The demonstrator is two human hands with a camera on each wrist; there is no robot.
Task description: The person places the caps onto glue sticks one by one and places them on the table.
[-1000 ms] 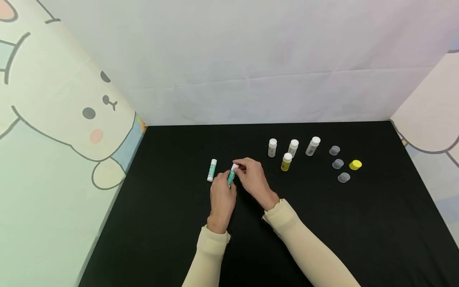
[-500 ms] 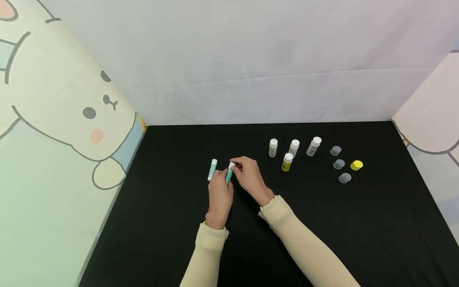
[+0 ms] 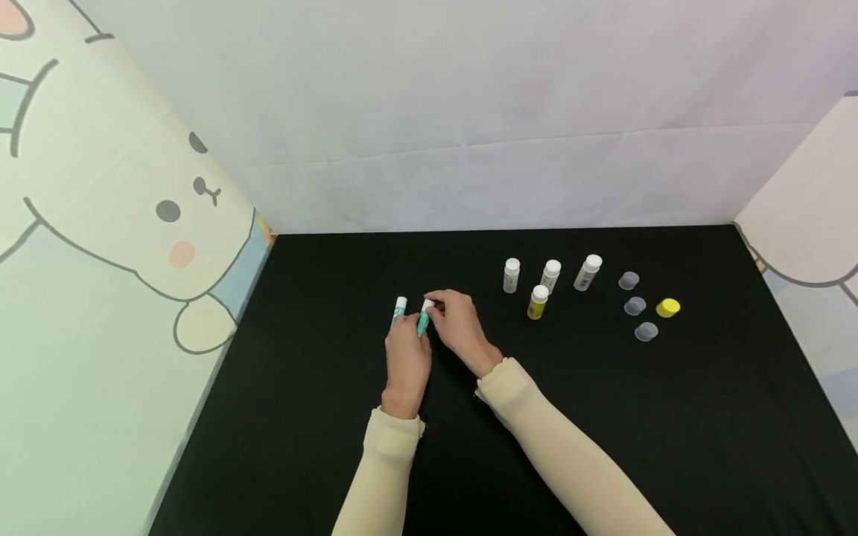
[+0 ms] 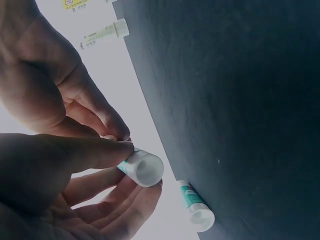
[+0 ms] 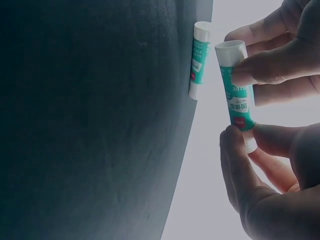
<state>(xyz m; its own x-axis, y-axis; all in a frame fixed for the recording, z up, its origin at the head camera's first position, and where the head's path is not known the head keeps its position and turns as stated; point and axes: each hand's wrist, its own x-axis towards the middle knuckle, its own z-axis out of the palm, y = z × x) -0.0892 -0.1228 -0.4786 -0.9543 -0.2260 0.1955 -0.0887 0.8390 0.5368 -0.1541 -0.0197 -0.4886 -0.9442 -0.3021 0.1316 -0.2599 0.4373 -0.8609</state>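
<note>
A green glue stick [image 5: 236, 90] with white ends is held between both hands, tilted. My left hand [image 3: 407, 365] grips its green body. My right hand [image 3: 461, 327] pinches the white end farther from me with thumb and fingertips. In the left wrist view one white end [image 4: 148, 171] of the stick faces the camera, and the right-hand fingers [image 4: 112, 120] meet the other end. Just left of the held stick stands a second green glue stick [image 3: 400, 305], its lower part hidden by my left hand in the head view; it shows whole in the right wrist view.
On the black cloth to the right stand several small white-capped bottles [image 3: 512, 275], one of them a yellow bottle [image 3: 537, 305]. Beyond them sit several small clear cups [image 3: 634, 306] and a yellow cup-like piece [image 3: 667, 307]. A white cloth wall [image 3: 469, 186] rises behind the table.
Both hands have moved slightly left and away from me with the glue stick between them. My left hand now covers more of the standing glue stick.
</note>
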